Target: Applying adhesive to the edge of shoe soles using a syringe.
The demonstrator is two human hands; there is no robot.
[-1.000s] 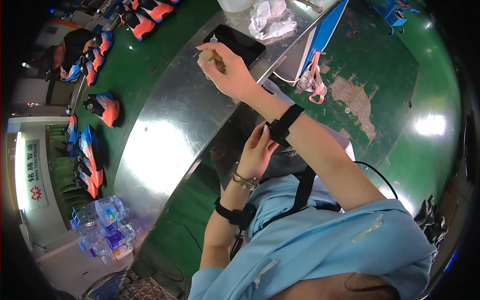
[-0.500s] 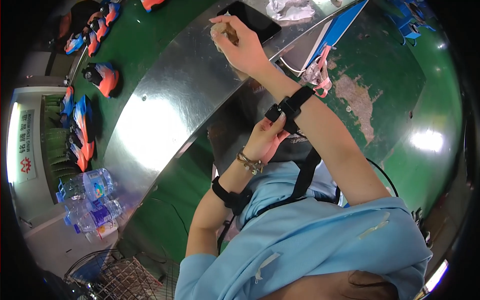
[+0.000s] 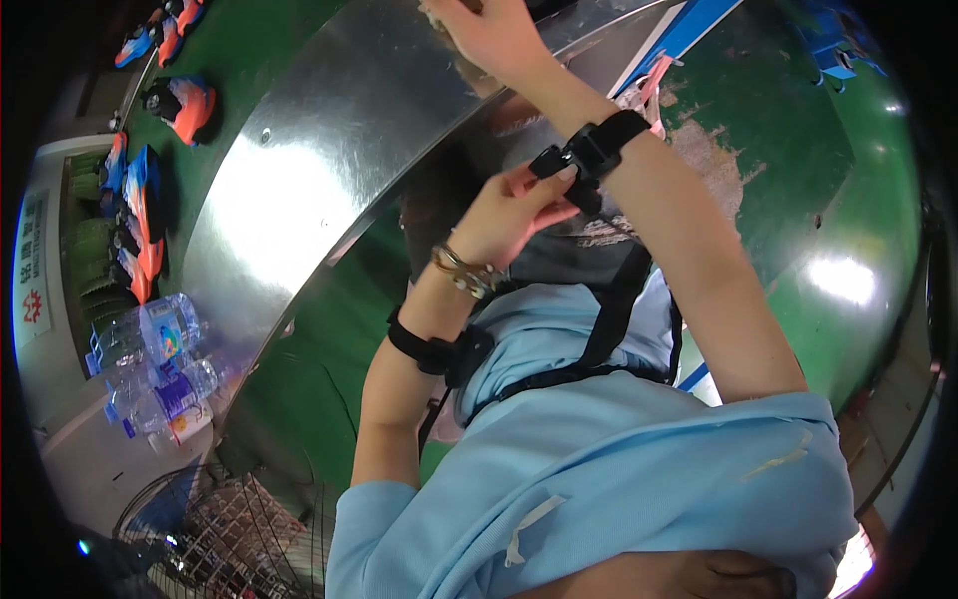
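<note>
Left fingers (image 3: 551, 185) pinch a boxy block (image 3: 546, 161) on black strapping (image 3: 627, 128); whether right fingers (image 3: 454, 18) grip is unclear.

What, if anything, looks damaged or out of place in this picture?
The green floor looks damaged: beyond the right forearm, a ragged greyish patch breaks the surrounding green, as if the coating had worn away.

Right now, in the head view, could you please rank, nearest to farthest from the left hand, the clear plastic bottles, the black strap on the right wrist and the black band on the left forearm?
1. Black strap: just right of the left hand, which pinches it.
2. Black band: lower left of the hand.
3. Clear plastic bottles: far left of the picture.
</note>
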